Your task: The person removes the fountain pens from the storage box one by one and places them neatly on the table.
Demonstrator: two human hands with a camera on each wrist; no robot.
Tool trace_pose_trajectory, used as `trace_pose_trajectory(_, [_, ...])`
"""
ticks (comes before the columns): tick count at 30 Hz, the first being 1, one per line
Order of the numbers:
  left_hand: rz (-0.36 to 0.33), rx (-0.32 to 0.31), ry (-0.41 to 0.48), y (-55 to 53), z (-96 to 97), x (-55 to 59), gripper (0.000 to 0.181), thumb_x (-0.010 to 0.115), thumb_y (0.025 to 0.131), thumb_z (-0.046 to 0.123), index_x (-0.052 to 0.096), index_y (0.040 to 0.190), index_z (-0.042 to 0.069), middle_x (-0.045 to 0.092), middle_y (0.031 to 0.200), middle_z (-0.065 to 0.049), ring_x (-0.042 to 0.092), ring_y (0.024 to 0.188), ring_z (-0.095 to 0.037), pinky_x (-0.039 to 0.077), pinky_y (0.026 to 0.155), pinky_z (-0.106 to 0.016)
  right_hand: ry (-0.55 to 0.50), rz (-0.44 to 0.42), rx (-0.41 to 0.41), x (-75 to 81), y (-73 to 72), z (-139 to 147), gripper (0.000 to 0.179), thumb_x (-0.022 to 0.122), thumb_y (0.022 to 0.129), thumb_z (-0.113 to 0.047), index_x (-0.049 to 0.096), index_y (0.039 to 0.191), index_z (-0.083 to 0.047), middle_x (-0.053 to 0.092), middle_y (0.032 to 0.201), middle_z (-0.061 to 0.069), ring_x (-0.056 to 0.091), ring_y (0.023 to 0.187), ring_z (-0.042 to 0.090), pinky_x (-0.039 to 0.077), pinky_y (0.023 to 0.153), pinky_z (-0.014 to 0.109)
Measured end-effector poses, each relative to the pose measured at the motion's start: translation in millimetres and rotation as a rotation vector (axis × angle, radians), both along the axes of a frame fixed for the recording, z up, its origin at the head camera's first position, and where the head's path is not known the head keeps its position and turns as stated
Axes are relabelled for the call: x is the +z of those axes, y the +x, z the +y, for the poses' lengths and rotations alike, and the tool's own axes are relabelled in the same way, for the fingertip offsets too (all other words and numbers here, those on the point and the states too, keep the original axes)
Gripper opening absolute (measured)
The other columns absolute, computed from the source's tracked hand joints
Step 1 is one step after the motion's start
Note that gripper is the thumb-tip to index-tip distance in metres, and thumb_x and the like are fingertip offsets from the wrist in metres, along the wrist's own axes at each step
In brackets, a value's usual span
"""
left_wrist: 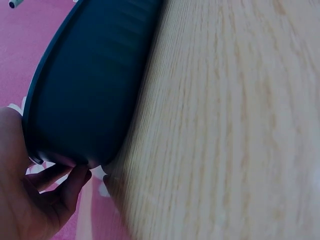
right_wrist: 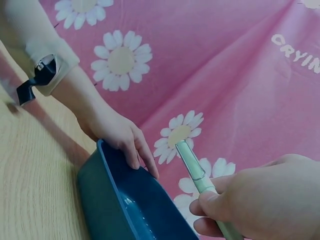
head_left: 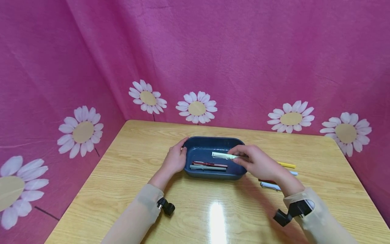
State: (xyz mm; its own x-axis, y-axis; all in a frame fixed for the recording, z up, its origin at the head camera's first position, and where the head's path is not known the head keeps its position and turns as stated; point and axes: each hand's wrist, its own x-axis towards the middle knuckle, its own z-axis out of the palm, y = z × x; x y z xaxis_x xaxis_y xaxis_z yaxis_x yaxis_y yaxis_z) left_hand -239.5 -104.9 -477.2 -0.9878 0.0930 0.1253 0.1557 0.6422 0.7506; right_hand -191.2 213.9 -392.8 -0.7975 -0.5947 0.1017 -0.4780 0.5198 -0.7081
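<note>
My right hand (head_left: 259, 162) pinches a pale green pen (head_left: 221, 155) between thumb and fingers, over the right part of a dark blue plastic box (head_left: 213, 177). In the right wrist view the pen (right_wrist: 191, 161) points up and away, its clip showing. At the box's left end, my left hand (head_left: 175, 157) grips the wall, thumb by the rim; the left wrist view shows its fingers (left_wrist: 75, 187) against that end. A dark red pen (head_left: 210, 164) and a grey pen (head_left: 208, 168) lie side by side inside the box.
Right of the box, partly under my right forearm, lie a yellow pen (head_left: 287, 165), a light blue pen (head_left: 294, 173), a whitish pen (head_left: 269, 185) and a dark reddish one. The wooden table (head_left: 146, 135) meets a pink cloth (head_left: 237, 67) with daisies behind and at left.
</note>
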Motion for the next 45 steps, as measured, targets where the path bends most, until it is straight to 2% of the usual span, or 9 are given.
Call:
trace_pose_trajectory(6, [-0.022,-0.002,0.007,-0.1,0.5,1.2,0.047,0.044,0.112,0.012,0.049,0.159,0.010,0.057,0.152,-0.020,0.053,0.140,-0.034,0.040,0.118,-0.050,-0.019,0.012,-0.006,0.1,9.1,10.7,0.026,0.067,0.104,-0.003,0.073,0.127,-0.011,0.071,0.116,-0.002,0.066,0.103,0.017,0.059,0.089,0.038])
trace_pose_trajectory(11, [-0.042,-0.004,0.018,-0.1,1.2,1.1,0.048,0.043,0.113,0.013,0.048,0.160,0.011,0.055,0.154,-0.018,0.052,0.141,-0.033,0.039,0.118,-0.050,-0.030,0.004,-0.016,-4.3,17.8,19.3,0.025,0.067,0.103,-0.001,0.074,0.124,-0.013,0.070,0.106,-0.003,0.065,0.088,0.017,0.058,0.076,0.031])
trace_pose_trajectory(16, [-0.040,-0.004,0.016,-0.6,1.0,-0.5,0.048,0.043,0.112,0.013,0.047,0.160,0.010,0.054,0.154,-0.019,0.052,0.142,-0.033,0.039,0.118,-0.050,-0.043,-0.018,-0.031,-8.6,26.2,28.3,0.022,0.066,0.104,-0.003,0.074,0.121,-0.015,0.067,0.094,0.000,0.057,0.071,0.012,0.051,0.061,0.029])
trace_pose_trajectory(21, [-0.044,-0.001,0.015,-0.4,0.9,-0.7,0.048,0.043,0.113,0.014,0.047,0.160,0.011,0.054,0.155,-0.018,0.051,0.142,-0.033,0.038,0.118,-0.050,-0.081,-0.044,-0.029,-10.7,34.5,40.3,0.021,0.067,0.103,-0.002,0.073,0.121,-0.012,0.064,0.091,0.000,0.055,0.062,0.011,0.050,0.055,0.028])
trace_pose_trajectory(26, [-0.052,0.003,0.012,0.2,1.2,-0.7,0.048,0.043,0.113,0.015,0.047,0.160,0.011,0.054,0.155,-0.018,0.052,0.142,-0.033,0.039,0.118,-0.051,-0.096,-0.020,-0.041,-12.6,42.8,53.9,0.023,0.067,0.102,0.000,0.073,0.122,-0.010,0.063,0.090,-0.002,0.062,0.070,0.016,0.053,0.061,0.028])
trace_pose_trajectory(33, [-0.041,-0.008,0.005,0.3,2.2,-1.0,0.048,0.043,0.113,0.014,0.047,0.160,0.010,0.055,0.153,-0.020,0.052,0.141,-0.034,0.039,0.118,-0.051,-0.107,-0.017,-0.061,-20.1,54.6,77.1,0.023,0.068,0.101,0.003,0.072,0.121,-0.007,0.071,0.098,0.000,0.070,0.084,0.011,0.059,0.065,0.030])
trace_pose_trajectory(36, [-0.048,-0.004,0.004,0.2,1.9,-0.7,0.048,0.043,0.113,0.015,0.047,0.160,0.011,0.055,0.154,-0.018,0.052,0.141,-0.033,0.039,0.118,-0.050,-0.108,0.045,-0.068,-24.7,60.0,85.9,0.025,0.069,0.099,0.006,0.072,0.120,-0.007,0.073,0.102,0.004,0.070,0.085,0.010,0.060,0.066,0.030])
trace_pose_trajectory(40, [-0.051,-0.003,0.002,-0.2,1.3,-0.6,0.048,0.043,0.113,0.015,0.047,0.161,0.011,0.054,0.155,-0.019,0.051,0.142,-0.033,0.038,0.118,-0.050,-0.065,0.129,-0.102,-30.0,64.7,96.1,0.029,0.071,0.097,0.007,0.073,0.119,-0.011,0.071,0.100,0.000,0.065,0.079,0.009,0.056,0.063,0.026])
trace_pose_trajectory(45, [-0.047,-0.003,-0.002,0.2,1.0,0.3,0.048,0.043,0.113,0.015,0.047,0.161,0.011,0.054,0.154,-0.019,0.052,0.141,-0.034,0.039,0.118,-0.051,-0.052,0.164,-0.097,-35.6,67.4,107.0,0.033,0.072,0.095,0.009,0.074,0.119,-0.013,0.072,0.106,-0.002,0.064,0.088,0.008,0.055,0.069,0.022])
